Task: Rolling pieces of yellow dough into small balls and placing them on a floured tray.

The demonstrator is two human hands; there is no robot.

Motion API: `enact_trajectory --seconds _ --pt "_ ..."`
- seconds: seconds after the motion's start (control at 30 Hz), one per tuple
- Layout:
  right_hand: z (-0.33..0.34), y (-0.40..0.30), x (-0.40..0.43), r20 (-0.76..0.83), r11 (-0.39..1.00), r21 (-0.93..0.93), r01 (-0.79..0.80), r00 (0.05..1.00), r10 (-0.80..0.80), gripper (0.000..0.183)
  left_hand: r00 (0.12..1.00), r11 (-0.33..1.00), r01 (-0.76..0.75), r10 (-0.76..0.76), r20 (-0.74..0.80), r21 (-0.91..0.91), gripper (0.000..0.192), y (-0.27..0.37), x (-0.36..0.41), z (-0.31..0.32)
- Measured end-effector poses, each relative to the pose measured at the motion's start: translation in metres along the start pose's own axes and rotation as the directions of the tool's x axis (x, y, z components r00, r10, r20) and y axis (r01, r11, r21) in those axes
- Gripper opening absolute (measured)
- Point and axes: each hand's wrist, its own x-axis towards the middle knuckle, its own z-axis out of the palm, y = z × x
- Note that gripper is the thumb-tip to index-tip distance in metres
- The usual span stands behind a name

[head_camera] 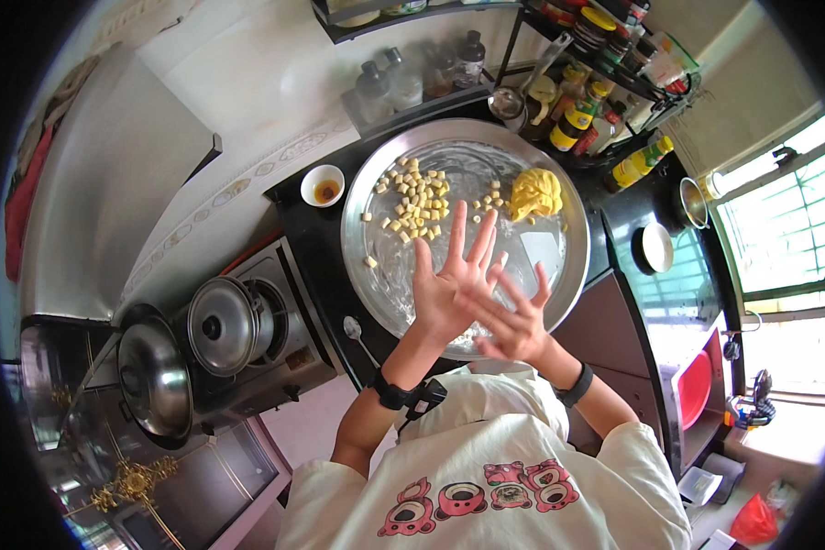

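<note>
Above the front part of a wide round metal tray [359,282], my left hand [450,285] is held palm up with its fingers spread. My right hand [515,322], slightly blurred, lies with its fingertips against or just over the left palm; contact is hard to tell. Neither holds anything. Small cut pieces of pale yellow dough [419,196] lie scattered on the tray's left side, and several more sit near its middle. A yellow dough lump [536,194] rests at the right. Below that lump is a flat white dough scraper [540,251]. White flour smears the tray floor.
A small white bowl [322,185] with amber liquid stands left of the tray. A metal spoon [359,337] lies near the counter edge. Left is a gas stove with a lidded pot [223,326] and a lidded wok [155,378]. Bottles [577,120] crowd the rack behind.
</note>
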Motion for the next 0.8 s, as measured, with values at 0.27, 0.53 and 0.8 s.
enact_trajectory --seconds 0.27,0.53,0.8 --pt "0.002 -0.001 -0.002 -0.056 0.999 -0.032 -0.036 0.998 0.034 0.041 1.0 0.998 0.025 -0.025 -0.006 -0.049 0.076 -0.004 -0.001 0.01" --pt "0.006 0.004 -0.004 -0.136 0.991 -0.089 -0.102 0.987 0.089 0.043 0.999 0.996 0.048 -0.047 0.012 -0.071 0.08 -0.006 -0.002 0.013" --pt "0.007 0.004 -0.006 -0.138 0.996 -0.086 -0.036 0.99 0.024 0.039 0.999 0.999 0.046 -0.046 0.028 -0.021 0.082 -0.008 -0.001 0.011"
